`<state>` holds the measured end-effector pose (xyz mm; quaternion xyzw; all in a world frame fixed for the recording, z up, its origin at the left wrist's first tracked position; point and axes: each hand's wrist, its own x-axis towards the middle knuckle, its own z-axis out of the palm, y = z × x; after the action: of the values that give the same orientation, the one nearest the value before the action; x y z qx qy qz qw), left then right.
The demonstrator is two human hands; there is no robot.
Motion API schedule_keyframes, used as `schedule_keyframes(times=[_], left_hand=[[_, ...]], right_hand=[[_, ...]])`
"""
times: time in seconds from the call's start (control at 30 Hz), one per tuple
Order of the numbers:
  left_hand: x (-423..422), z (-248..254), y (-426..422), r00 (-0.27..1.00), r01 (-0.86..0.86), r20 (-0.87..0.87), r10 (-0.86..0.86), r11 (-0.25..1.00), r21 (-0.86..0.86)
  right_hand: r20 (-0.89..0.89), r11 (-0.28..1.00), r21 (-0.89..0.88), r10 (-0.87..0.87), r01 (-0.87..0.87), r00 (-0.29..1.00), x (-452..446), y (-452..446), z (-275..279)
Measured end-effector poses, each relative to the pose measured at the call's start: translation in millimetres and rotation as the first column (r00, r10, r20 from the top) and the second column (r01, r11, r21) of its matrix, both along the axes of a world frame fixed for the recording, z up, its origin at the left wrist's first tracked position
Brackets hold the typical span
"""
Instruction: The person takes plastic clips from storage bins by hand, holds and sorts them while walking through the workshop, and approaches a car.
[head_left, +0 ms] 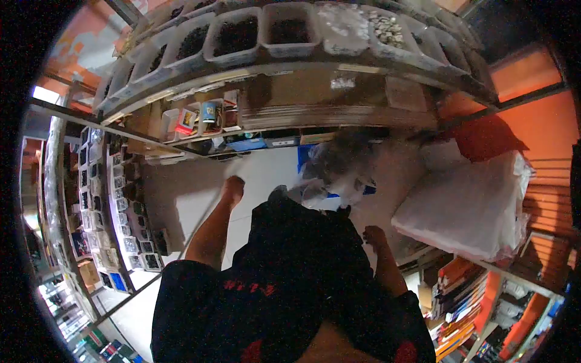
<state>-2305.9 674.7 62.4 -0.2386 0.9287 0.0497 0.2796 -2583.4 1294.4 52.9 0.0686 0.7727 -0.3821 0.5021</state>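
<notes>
My left hand (233, 189) hangs over the pale floor (175, 187), left of my body. Its fingers are curled into a loose fist, and I see nothing in it. On the other side, my right hand (374, 236) is low beside my dark shirt (302, 260), apart from a large white plastic-wrapped bundle (466, 202) to its right. Its fingers are small and dim, so their pose is unclear. Ahead of my body, crumpled see-through plastic bags (339, 175) sit in or over something blue (302, 158) on the floor. Neither hand touches them.
A shelf ahead carries several translucent bins (236, 39) of small dark parts. Below lie stacked flat brown sheets (339, 115) and small boxes (209, 112). Racks of little bins (121, 206) stand left. Lower right, a shelf (520, 281) holds flat colourful items (460, 302).
</notes>
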Motion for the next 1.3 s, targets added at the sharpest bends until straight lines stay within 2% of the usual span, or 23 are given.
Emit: schedule_keyframes(times=[0.03, 0.07, 0.13, 0.17, 0.2, 0.23, 0.27, 0.33, 0.37, 0.4, 0.43, 0.47, 0.5, 0.53, 0.63, 0.83, 0.87, 0.9, 1.0, 1.07, 1.13, 1.23, 1.3], left_hand=[[12, -13, 17, 0.999, 0.031, 0.026, -0.031, 0.999, -0.008], [25, -23, 38, 0.996, 0.064, 0.057, -0.063, 0.998, -0.012], [48, -43, 81, 0.994, -0.096, -0.057, 0.098, 0.995, 0.036], [52, -42, 107, 0.977, -0.174, -0.112, 0.181, 0.983, 0.065], [53, -41, 131, 0.988, -0.141, -0.052, 0.143, 0.989, 0.043], [47, -31, 152, 0.994, -0.108, 0.004, 0.107, 0.994, 0.020], [39, -17, 171, 0.996, -0.071, 0.054, 0.071, 0.997, -0.005], [15, 13, 209, 0.973, -0.230, 0.007, 0.230, 0.973, 0.007], [15, 3, 223, 0.957, -0.263, -0.115, 0.265, 0.964, 0.031], [16, -7, 231, 0.927, -0.290, -0.228, 0.297, 0.955, 0.060], [3, 7, 239, 0.855, -0.406, -0.282, 0.434, 0.901, 0.155], [-10, 21, 252, 0.762, -0.505, -0.314, 0.566, 0.824, 0.258], [-23, 26, 259, 0.666, -0.589, -0.314, 0.677, 0.735, 0.336], [-32, 34, 265, 0.672, -0.572, -0.337, 0.659, 0.751, 0.329], [-53, 68, 269, 0.730, -0.492, -0.370, 0.575, 0.818, 0.299], [-39, 65, 249, 0.626, -0.539, -0.324, 0.709, 0.694, 0.478], [-35, 58, 242, 0.623, -0.535, -0.314, 0.717, 0.683, 0.498], [-26, 34, 225, 0.736, -0.544, -0.219, 0.641, 0.752, 0.372], [-26, 51, 193, 0.879, -0.350, -0.246, 0.408, 0.903, 0.248], [-21, 29, 174, 0.943, -0.238, -0.190, 0.273, 0.953, 0.188], [-39, 54, 160, 0.938, -0.222, -0.220, 0.269, 0.951, 0.217], [-39, 26, 144, 0.860, -0.341, -0.239, 0.451, 0.856, 0.389], [-22, -41, 132, 0.796, -0.328, -0.258, 0.547, 0.749, 0.576]], right_hand=[[0.029, 0.999, 0.042, 0.026, -0.027, 0.999, -26, -7, 16], [-0.153, 0.961, 0.086, 0.274, -0.263, 0.950, -55, -6, 25], [-0.432, 0.722, 0.278, 0.684, -0.634, 0.589, -100, 4, 28], [-0.409, 0.904, 0.043, 0.404, -0.425, 0.819, -112, 18, 23], [-0.291, 0.976, -0.167, 0.089, -0.142, 0.953, -126, 24, 14], [-0.133, 0.922, -0.342, -0.237, 0.180, 0.962, -140, 33, 2], [-0.015, 0.858, -0.407, -0.351, 0.315, 0.936, -154, 44, -11], [0.233, 0.706, -0.507, -0.441, 0.495, 0.867, -168, 81, -54], [0.319, 0.670, -0.527, -0.415, 0.524, 0.852, -172, 101, -71], [0.378, 0.655, -0.531, -0.384, 0.537, 0.842, -173, 119, -89], [0.120, 0.833, -0.512, -0.170, 0.208, 0.978, -172, 142, -102], [-0.184, 0.916, -0.351, 0.134, -0.193, 0.974, -170, 164, -116], [-0.394, 0.872, -0.134, 0.388, -0.470, 0.833, -169, 186, -129], [-0.109, 0.858, 0.031, 0.514, -0.513, 0.851, -173, 209, -149], [0.025, 0.907, 0.128, 0.401, -0.400, 0.916, -153, 209, -101], [0.011, 0.958, 0.028, 0.285, -0.285, 0.958, -176, 163, -81], [-0.003, 0.967, -0.032, 0.253, -0.253, 0.967, -182, 151, -80], [-0.010, 0.970, -0.124, 0.209, -0.208, 0.978, -188, 137, -81], [0.071, 0.843, -0.537, 0.086, -0.034, 0.994, -194, 101, -95], [-0.348, 0.831, -0.279, 0.380, -0.482, 0.857, -197, 51, -77], [-0.478, 0.786, -0.046, 0.525, -0.617, 0.704, -203, -13, -41], [-0.633, 0.775, 0.043, 0.510, -0.630, 0.583, -204, -96, 49], [-0.911, 0.679, 0.123, 0.367, -0.724, 0.189, -208, -140, 82]])
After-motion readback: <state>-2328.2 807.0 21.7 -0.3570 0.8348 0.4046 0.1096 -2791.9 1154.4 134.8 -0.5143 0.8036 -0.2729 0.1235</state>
